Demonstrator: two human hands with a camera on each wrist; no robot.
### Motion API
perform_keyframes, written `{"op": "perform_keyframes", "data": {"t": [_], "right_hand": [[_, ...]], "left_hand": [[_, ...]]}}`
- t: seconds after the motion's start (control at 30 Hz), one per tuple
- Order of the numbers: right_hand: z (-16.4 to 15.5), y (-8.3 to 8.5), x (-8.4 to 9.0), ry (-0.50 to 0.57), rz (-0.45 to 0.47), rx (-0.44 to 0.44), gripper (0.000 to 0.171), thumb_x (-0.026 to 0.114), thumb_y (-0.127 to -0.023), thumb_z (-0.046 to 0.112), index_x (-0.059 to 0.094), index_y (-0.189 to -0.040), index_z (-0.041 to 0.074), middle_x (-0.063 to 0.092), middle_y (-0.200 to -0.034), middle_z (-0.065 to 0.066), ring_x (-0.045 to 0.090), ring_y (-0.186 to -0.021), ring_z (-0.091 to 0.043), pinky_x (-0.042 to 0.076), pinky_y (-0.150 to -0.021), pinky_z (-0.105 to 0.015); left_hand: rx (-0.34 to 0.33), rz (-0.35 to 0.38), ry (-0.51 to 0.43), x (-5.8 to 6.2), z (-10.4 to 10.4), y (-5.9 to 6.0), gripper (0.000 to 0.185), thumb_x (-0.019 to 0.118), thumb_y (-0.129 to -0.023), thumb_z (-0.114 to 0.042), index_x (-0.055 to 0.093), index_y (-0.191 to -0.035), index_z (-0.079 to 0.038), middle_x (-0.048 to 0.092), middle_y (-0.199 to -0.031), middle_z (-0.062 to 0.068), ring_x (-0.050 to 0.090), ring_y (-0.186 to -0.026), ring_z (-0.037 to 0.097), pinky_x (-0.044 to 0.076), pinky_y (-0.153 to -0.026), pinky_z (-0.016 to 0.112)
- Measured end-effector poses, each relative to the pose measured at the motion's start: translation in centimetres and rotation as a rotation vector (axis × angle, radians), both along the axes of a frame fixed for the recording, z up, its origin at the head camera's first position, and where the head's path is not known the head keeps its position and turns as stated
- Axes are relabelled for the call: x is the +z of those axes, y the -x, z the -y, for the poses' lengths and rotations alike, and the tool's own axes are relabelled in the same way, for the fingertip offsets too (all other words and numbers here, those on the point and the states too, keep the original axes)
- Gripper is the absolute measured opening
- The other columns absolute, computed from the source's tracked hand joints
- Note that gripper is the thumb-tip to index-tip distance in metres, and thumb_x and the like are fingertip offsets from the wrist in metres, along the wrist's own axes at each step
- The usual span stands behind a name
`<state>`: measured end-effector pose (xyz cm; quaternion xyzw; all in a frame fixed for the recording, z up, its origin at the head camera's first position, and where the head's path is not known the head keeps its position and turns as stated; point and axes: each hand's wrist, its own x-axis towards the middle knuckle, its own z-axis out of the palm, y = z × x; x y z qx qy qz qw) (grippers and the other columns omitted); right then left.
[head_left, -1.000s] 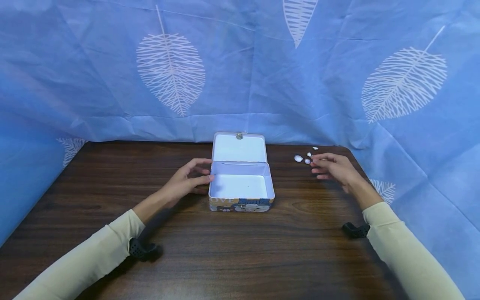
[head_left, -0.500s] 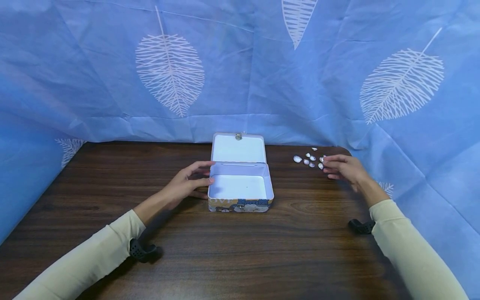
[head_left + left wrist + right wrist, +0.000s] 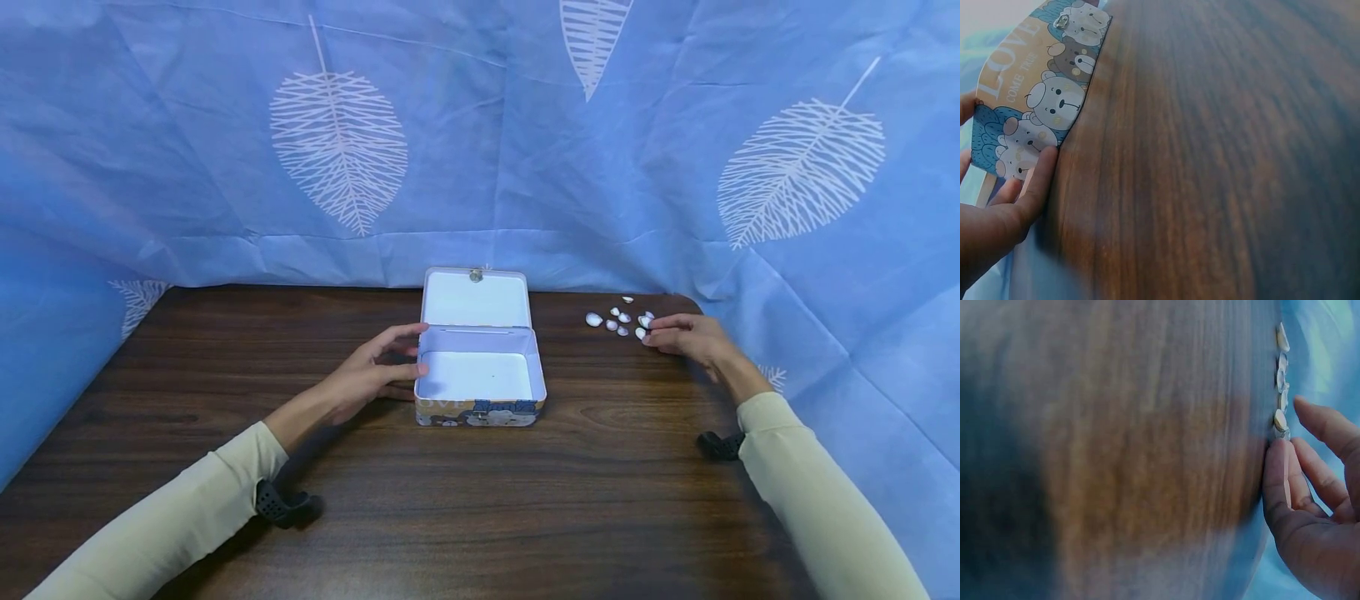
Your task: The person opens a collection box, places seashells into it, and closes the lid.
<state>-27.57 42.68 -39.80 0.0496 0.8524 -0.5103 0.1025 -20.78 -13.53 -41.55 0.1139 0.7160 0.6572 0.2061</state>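
Worktop (image 3: 480, 508) of dark wood grain carries a tin box (image 3: 480, 411), its lid (image 3: 476, 298) raised, its front printed with "LOVE" and smaller "COME TRUE" above cartoon bears (image 3: 1057, 100). The left hand (image 3: 363, 371), fingers loosely extended, touches the box's left side. The right hand (image 3: 697, 340) reaches white shells (image 3: 593, 319) right of the box; whether it pinches one cannot be told.

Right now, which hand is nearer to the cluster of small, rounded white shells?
Right. The right hand is at the right edge of the white shells; the left hand is farther off, at the left side of the open, rectangular, bear-printed box.
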Motion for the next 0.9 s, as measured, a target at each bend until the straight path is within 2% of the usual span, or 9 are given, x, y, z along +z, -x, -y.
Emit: {"op": "perform_keyframes", "data": {"t": [0.07, 0.17, 0.3, 0.43, 0.57, 0.8, 0.9], "right_hand": [[0.0, 0.1, 0.0, -0.109, -0.003, 0.029, 0.062, 0.084, -0.104, 0.022, 0.061, -0.152, -0.008, 0.079, -0.098, 0.028, 0.072, -0.090, 0.011, 0.062, -0.086, -0.015], [0.2, 0.2, 0.2, -0.259, -0.019, 0.051, 0.068, 0.087, -0.101, 0.031, 0.063, -0.152, -0.006, 0.078, -0.101, 0.025, 0.066, -0.091, 0.011, 0.055, -0.084, -0.011], [0.6, 0.3, 0.4, -0.353, -0.045, 0.054, 0.065, 0.090, -0.098, 0.035, 0.068, -0.145, -0.004, 0.080, -0.107, 0.014, 0.063, -0.092, 0.007, 0.050, -0.084, -0.011], [0.9, 0.5, 0.5, -0.413, -0.075, 0.050, 0.062, 0.093, -0.095, 0.038, 0.074, -0.137, -0.003, 0.082, -0.103, 0.009, 0.063, -0.090, 0.002, 0.049, -0.083, -0.015], [1.0, 0.6, 0.4, -0.445, -0.093, 0.043, 0.059, 0.094, -0.094, 0.040, 0.078, -0.132, -0.002, 0.081, -0.097, 0.012, 0.064, -0.091, -0.002, 0.050, -0.084, -0.020], [1.1, 0.8, 0.2, -0.446, -0.097, 0.047, 0.055, 0.093, -0.095, 0.040, 0.081, -0.130, -0.001, 0.082, -0.096, 0.013, 0.065, -0.096, -0.009, 0.050, -0.090, -0.029], [1.1, 0.8, 0.2, -0.440, -0.113, 0.048, 0.052, 0.093, -0.095, 0.037, 0.082, -0.127, -0.002, 0.081, -0.093, 0.013, 0.064, -0.093, -0.009, 0.051, -0.085, -0.023]], "left_hand": [[-0.011, -0.004, 0.004, 0.0, 0.1, 0.0, 0.080, 0.082, -0.105, -0.018, 0.042, -0.174, -0.028, 0.036, -0.169, 0.022, 0.051, -0.150, 0.044, 0.067, -0.106, 0.050], [-0.022, -0.004, 0.003, 0.0, 0.2, 0.0, 0.087, 0.084, -0.102, -0.015, 0.040, -0.175, -0.028, 0.036, -0.170, 0.023, 0.049, -0.151, 0.044, 0.066, -0.108, 0.049], [-0.028, -0.011, 0.005, -0.2, 0.1, 0.0, 0.092, 0.087, -0.099, -0.012, 0.039, -0.176, -0.027, 0.038, -0.170, 0.024, 0.058, -0.143, 0.042, 0.066, -0.105, 0.044], [-0.028, -0.024, 0.014, -0.3, 0.1, 0.0, 0.093, 0.088, -0.098, -0.010, 0.039, -0.176, -0.027, 0.040, -0.170, 0.023, 0.063, -0.137, 0.039, 0.064, -0.103, 0.040], [-0.032, -0.024, -0.002, -0.2, 0.2, -0.1, 0.093, 0.087, -0.099, -0.010, 0.038, -0.176, -0.025, 0.038, -0.171, 0.024, 0.062, -0.140, 0.040, 0.065, -0.104, 0.042], [-0.041, -0.028, 0.015, 0.0, 0.2, -0.2, 0.090, 0.086, -0.100, -0.011, 0.040, -0.176, -0.027, 0.033, -0.174, 0.021, 0.042, -0.159, 0.045, 0.065, -0.110, 0.046], [-0.055, -0.042, 0.039, 0.2, 0.3, -0.2, 0.087, 0.085, -0.101, -0.015, 0.042, -0.175, -0.030, 0.033, -0.176, 0.018, 0.034, -0.164, 0.043, 0.063, -0.113, 0.048]]}}
